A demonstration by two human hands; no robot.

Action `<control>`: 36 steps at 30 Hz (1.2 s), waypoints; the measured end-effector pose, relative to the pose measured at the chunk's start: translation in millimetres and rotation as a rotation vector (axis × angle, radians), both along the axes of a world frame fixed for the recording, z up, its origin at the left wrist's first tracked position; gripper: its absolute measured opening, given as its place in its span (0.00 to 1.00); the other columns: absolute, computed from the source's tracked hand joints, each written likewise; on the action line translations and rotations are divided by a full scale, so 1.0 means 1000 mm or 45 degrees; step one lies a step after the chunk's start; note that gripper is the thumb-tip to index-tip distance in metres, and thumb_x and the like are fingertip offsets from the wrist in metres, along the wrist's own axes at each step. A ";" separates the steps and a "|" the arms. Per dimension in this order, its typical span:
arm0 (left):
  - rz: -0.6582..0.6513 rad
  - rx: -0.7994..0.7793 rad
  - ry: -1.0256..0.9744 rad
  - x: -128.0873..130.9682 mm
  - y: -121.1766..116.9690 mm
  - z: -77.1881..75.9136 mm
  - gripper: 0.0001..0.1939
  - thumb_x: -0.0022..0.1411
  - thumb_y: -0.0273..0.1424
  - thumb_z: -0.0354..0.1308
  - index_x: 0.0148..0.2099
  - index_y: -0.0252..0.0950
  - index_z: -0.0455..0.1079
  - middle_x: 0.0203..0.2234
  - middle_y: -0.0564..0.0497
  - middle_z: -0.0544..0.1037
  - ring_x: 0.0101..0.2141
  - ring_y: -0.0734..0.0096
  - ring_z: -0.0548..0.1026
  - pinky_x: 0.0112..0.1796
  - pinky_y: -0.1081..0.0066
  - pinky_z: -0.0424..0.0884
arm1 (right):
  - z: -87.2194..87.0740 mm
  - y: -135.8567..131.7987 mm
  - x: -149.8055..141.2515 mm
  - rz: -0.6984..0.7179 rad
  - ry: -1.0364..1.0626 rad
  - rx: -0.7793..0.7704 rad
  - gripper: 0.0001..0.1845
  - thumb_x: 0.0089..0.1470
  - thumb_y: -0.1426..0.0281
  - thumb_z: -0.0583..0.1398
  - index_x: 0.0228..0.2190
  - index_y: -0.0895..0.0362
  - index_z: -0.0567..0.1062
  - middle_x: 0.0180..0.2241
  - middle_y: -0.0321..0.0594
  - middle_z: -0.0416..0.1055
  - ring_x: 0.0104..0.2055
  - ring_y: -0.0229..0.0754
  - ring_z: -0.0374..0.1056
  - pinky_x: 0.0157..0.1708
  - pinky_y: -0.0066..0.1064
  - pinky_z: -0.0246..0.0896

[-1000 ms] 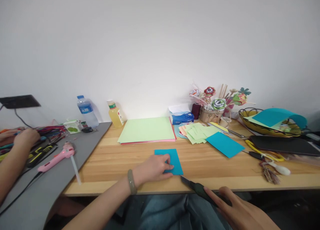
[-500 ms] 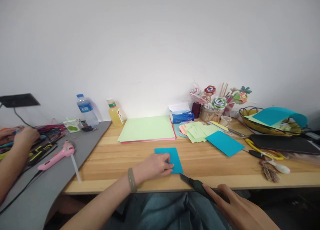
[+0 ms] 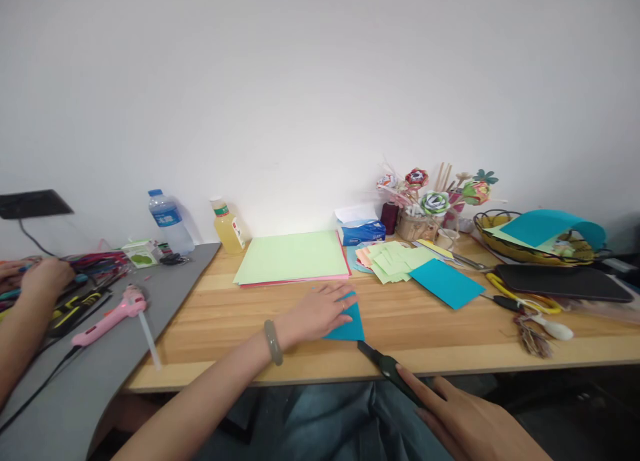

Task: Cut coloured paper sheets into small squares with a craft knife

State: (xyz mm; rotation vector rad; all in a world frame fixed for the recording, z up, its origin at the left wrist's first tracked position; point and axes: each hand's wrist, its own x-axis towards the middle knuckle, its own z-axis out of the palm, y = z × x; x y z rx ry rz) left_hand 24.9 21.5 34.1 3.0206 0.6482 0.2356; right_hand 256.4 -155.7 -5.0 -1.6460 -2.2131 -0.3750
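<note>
My left hand (image 3: 320, 312) lies flat with fingers stretched over a blue sheet of paper (image 3: 353, 324) near the table's front edge. It covers much of the sheet's left side. In my right hand (image 3: 465, 407) is a dark green utility knife (image 3: 393, 371), with the index finger along its handle. The blade tip meets the paper's lower right corner; whether it cuts in, I cannot tell. A second blue sheet (image 3: 447, 284) rests to the right, partly beside several small light green paper pieces (image 3: 393, 261). Behind my left hand is a stack of light green and pink paper (image 3: 295, 255).
Along the wall stand a yellow drink bottle (image 3: 229, 229), a tissue pack (image 3: 361, 232) and paper flowers (image 3: 434, 203). To the right are a basket (image 3: 537, 251) and a black flat object (image 3: 560, 282). On the grey table lies a pink glue gun (image 3: 113, 317), near another person's hands (image 3: 47, 277).
My left hand has opened from curled fingers to a flat spread and shifted up over the sheet. The knife tip has moved slightly up to the sheet's corner. The view has shifted a little.
</note>
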 end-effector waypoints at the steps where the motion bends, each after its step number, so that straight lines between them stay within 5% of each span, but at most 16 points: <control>1: -0.008 0.006 0.026 0.001 0.002 -0.004 0.23 0.68 0.38 0.43 0.62 0.35 0.53 0.63 0.43 0.52 0.61 0.61 0.51 0.57 0.60 0.51 | 0.001 0.001 -0.001 0.049 0.001 -0.065 0.24 0.54 0.72 0.51 0.51 0.44 0.68 0.28 0.36 0.72 0.22 0.36 0.70 0.21 0.22 0.62; 10: 0.057 -0.192 0.132 0.003 0.010 -0.040 0.29 0.69 0.45 0.32 0.66 0.38 0.37 0.65 0.47 0.43 0.63 0.66 0.41 0.59 0.56 0.44 | 0.005 0.004 -0.014 0.103 -0.146 -0.074 0.23 0.55 0.74 0.50 0.52 0.54 0.66 0.30 0.39 0.73 0.17 0.37 0.68 0.13 0.25 0.60; 23: 0.132 -0.208 0.110 0.003 0.006 -0.038 0.35 0.67 0.49 0.31 0.66 0.31 0.37 0.65 0.43 0.38 0.63 0.63 0.38 0.59 0.58 0.43 | 0.006 0.006 -0.018 0.041 -0.299 -0.003 0.21 0.57 0.73 0.49 0.51 0.59 0.66 0.29 0.39 0.73 0.14 0.37 0.67 0.11 0.26 0.59; 27: 0.157 -0.185 0.139 0.003 0.004 -0.035 0.34 0.66 0.49 0.29 0.66 0.33 0.37 0.65 0.43 0.39 0.64 0.61 0.37 0.58 0.49 0.41 | 0.004 0.010 -0.019 0.017 -0.346 0.041 0.20 0.55 0.73 0.50 0.50 0.59 0.68 0.26 0.37 0.72 0.13 0.37 0.66 0.09 0.27 0.56; 36: 0.156 -0.200 0.180 0.003 0.006 -0.038 0.34 0.67 0.48 0.26 0.67 0.33 0.32 0.65 0.45 0.38 0.64 0.64 0.36 0.59 0.51 0.41 | 0.007 0.026 -0.021 -0.077 -0.392 -0.091 0.21 0.56 0.71 0.53 0.52 0.57 0.66 0.26 0.37 0.71 0.16 0.40 0.68 0.12 0.28 0.53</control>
